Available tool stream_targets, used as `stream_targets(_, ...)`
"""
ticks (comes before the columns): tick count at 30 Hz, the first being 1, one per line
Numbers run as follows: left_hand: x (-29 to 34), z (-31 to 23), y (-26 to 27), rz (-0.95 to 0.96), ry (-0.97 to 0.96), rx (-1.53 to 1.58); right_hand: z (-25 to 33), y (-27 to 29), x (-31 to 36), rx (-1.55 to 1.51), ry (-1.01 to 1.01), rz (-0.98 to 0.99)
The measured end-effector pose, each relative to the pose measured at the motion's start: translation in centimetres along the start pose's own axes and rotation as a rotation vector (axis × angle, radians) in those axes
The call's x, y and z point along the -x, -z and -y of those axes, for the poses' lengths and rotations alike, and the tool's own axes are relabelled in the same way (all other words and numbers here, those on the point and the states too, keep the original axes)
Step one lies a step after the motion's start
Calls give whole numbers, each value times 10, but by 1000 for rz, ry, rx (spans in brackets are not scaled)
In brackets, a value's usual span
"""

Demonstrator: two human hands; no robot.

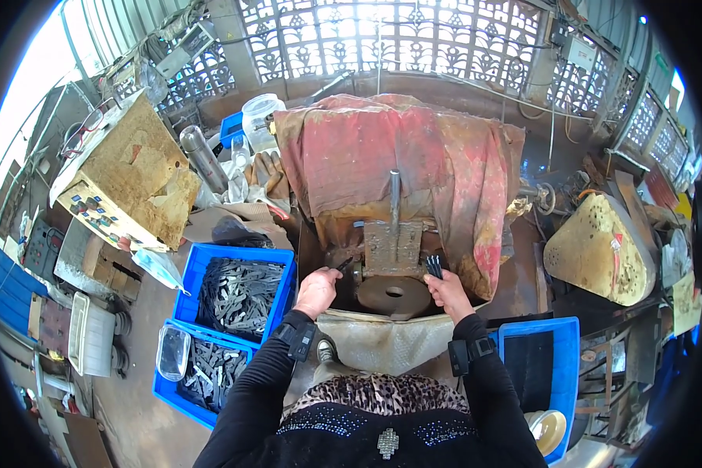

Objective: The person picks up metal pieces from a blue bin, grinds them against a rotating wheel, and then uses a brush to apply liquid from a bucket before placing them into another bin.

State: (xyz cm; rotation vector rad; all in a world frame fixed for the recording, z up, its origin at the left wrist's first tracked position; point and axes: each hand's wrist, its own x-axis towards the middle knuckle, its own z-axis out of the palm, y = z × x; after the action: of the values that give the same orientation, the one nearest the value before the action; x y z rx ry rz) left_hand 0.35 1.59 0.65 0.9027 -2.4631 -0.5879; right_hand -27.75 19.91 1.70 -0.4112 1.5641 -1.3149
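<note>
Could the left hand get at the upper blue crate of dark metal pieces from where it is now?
Probably yes. The left hand is at the machine, holding a dark piece, and the blue crate stands open right beside it, nothing between them. It would need to put down or carry that piece.

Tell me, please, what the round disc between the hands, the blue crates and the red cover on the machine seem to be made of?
The round disc looks like rusty, dull brown metal, probably steel or iron. The blue crates seem moulded plastic: uniform bright colour, smooth rims. The red cover looks like cloth, faded and stained, since it hangs in folds. The right hand holds thin dark strips, likely metal.
</note>
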Motion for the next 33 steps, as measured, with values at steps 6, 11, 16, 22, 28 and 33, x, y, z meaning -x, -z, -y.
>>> stream_targets(6,-4,8,-6,-12,-46,-51,32,-13,4,104,119,-102)
stream_targets(11,-11,6,-1,-8,-15,-39,123,-43,-17,181,532,-74)
stream_targets(16,-9,6,-4,-8,6,-34,163,-87,-55,497,1033,-316)
stream_targets(22,-3,2,-3,-19,23,-32,187,-118,-54,997,888,-497)
stream_targets(28,-3,2,-2,11,36,-30,190,-121,-76,1393,924,-500)
stream_targets(33,-5,1,-3,-47,-25,10,184,-118,-90,1358,1029,-566)
